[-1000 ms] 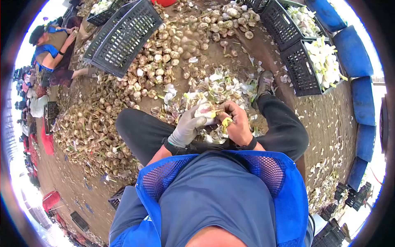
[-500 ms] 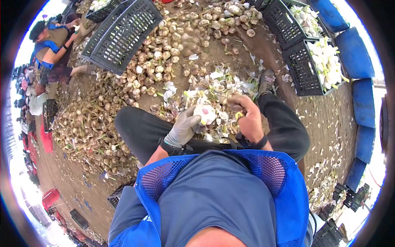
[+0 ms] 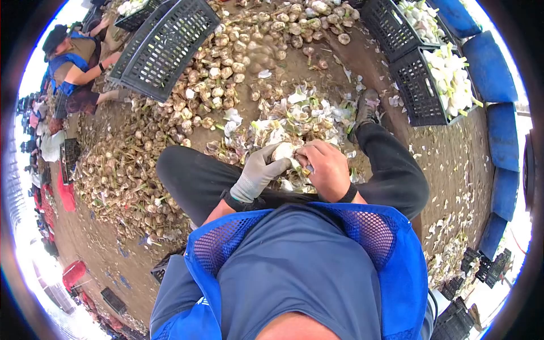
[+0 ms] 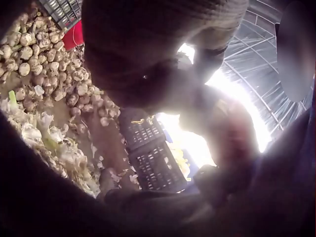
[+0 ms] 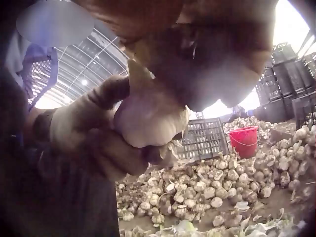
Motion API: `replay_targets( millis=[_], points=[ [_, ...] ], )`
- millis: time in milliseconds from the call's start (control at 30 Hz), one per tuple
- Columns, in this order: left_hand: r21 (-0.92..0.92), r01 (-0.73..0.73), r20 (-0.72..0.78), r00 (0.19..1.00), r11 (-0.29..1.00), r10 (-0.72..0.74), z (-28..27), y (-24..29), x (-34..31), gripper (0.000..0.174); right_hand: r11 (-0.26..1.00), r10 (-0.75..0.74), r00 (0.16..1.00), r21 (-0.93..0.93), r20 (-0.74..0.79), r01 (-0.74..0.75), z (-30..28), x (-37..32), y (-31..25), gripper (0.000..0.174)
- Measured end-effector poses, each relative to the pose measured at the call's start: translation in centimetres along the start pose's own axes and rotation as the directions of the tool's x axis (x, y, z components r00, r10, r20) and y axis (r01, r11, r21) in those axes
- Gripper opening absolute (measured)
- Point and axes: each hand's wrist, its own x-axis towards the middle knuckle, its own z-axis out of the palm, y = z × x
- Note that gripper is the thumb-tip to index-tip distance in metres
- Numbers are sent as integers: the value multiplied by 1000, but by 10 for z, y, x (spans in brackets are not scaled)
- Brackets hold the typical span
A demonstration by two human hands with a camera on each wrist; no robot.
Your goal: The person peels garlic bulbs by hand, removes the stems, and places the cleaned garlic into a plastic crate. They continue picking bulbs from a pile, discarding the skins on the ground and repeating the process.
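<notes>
A pale garlic bulb [image 3: 283, 152] is gripped in the gloved left hand [image 3: 256, 174], above a heap of peeled skins [image 3: 300, 116] between the legs. The bare right hand [image 3: 326, 170] pinches at the bulb's right side with curled fingers. In the right wrist view the white bulb [image 5: 150, 118], its stem pointing up, rests in the fingers of the gloved left hand [image 5: 89, 128], with the right hand [image 5: 197, 49] close above it. The left wrist view shows a dark, blurred hand [image 4: 158, 49]; the bulb cannot be made out there.
Piles of unpeeled garlic [image 3: 130, 175] lie at the left and ahead. A black crate [image 3: 170, 51] stands front left, and crates of white garlic [image 3: 450, 85] front right. Another person [image 3: 76, 68] sits at the upper left. A red bucket [image 5: 244, 140] stands beyond the pile.
The right hand was apart from the bulb half a second ago and has moved left to touch it. The left hand has kept its grip. The other person's arm has shifted.
</notes>
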Motion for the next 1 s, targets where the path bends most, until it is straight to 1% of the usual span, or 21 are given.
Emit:
replay_targets(
  millis=[167,233,267,333,367,433,467,500,533,567,600,633,700,733,767,833,867,900,933,967,1000],
  points=[
    [18,11,-6,1000,1000,-10,-5,1,0,44,998,33,998,-47,46,-31,1,1,3,22],
    [120,43,95,994,992,-55,-7,12,-1,42,995,104,993,7,53,-104,0,3,9,21],
    [118,43,94,994,992,-54,-5,15,-3,42,995,103,993,6,55,-103,0,3,16,21],
    [55,104,173,978,993,-112,1,19,-8,49,975,220,973,37,-68,-217,0,4,32,28],
    [55,104,174,978,993,-112,0,17,-8,49,975,220,973,37,-68,-218,-2,3,37,28],
    [-31,106,72,992,994,-104,-3,7,-7,47,941,339,932,35,-126,-338,-8,4,40,34],
    [-14,34,47,998,999,-33,-7,-2,-4,49,973,229,957,58,-180,-222,-5,5,39,41],
    [-19,33,42,999,999,-32,-10,-1,-3,49,974,225,959,57,-174,-218,-4,4,35,41],
    [80,13,36,999,997,-15,-13,-1,-2,47,930,289,956,250,-50,-268,-3,0,29,42],
    [178,-6,31,1000,984,0,-16,-1,-2,46,843,326,941,424,86,-331,-3,-1,24,43],
    [89,55,20,998,995,-57,-13,2,-3,49,876,294,947,359,129,-321,-7,1,18,39],
    [87,56,16,998,995,-57,-14,-4,-3,49,876,292,947,360,133,-321,-9,3,12,39],
    [136,-9,39,999,991,4,-15,-13,-1,53,936,183,978,286,101,-205,-7,8,1,32],
    [134,15,13,1000,991,-17,-13,-12,-4,56,962,74,994,258,78,-92,-2,9,3,30],
    [132,17,13,1000,991,-18,-13,-9,-5,56,962,75,994,258,80,-93,-1,8,3,30],
    [295,-18,-17,1000,955,24,-13,-5,-5,56,978,17,996,206,86,-34,1,8,2,29],
    [293,-16,-18,1000,956,22,-14,-4,-5,56,983,-16,998,182,62,4,4,7,4,30],
    [360,-48,-16,998,932,58,-14,-2,-5,55,983,-15,998,182,64,3,4,7,4,30],
    [425,-80,-10,996,902,93,-14,0,-5,54,989,-47,997,143,69,36,3,6,3,30],
    [423,-79,-10,996,903,91,-13,4,-6,54,992,-76,994,103,74,69,2,6,4,30],
    [406,-17,-4,1000,914,20,-12,9,-7,53,993,-74,994,103,75,66,1,5,5,30]
  ],
)
